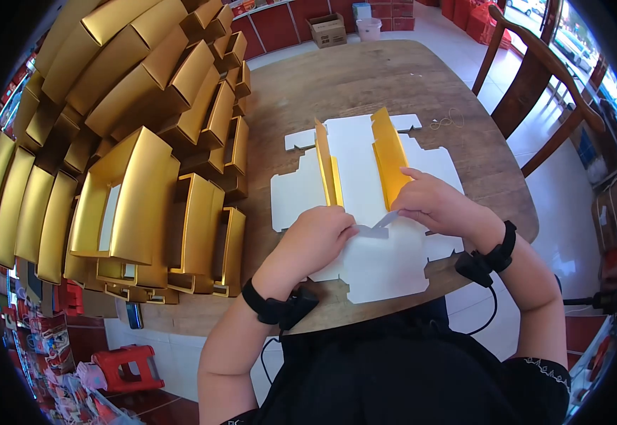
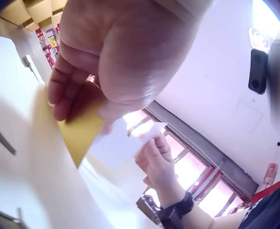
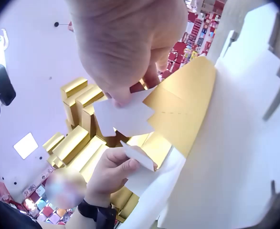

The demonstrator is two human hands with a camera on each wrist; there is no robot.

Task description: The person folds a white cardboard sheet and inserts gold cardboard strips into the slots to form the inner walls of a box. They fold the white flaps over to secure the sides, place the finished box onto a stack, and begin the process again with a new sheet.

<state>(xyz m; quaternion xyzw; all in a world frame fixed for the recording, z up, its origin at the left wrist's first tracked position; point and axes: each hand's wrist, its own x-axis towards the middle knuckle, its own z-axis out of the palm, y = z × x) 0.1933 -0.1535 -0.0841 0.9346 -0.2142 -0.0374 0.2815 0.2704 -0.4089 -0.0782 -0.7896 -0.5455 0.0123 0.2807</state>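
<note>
Cardboard (image 1: 354,159), white on its upward side, lies partly folded on the wooden counter (image 1: 308,78), with 2 gold-faced flaps (image 1: 390,159) standing up along its middle panel. The left hand (image 1: 315,237) pinches the left end tab (image 3: 139,156) in curled fingers, while the right hand (image 1: 436,205) pinches the right end tab (image 3: 125,117), the 2 hands near each other. Gold boxes (image 1: 135,205) stand stacked on the counter to the left, and a wooden chair (image 1: 524,88) stands beyond the right edge.
</note>
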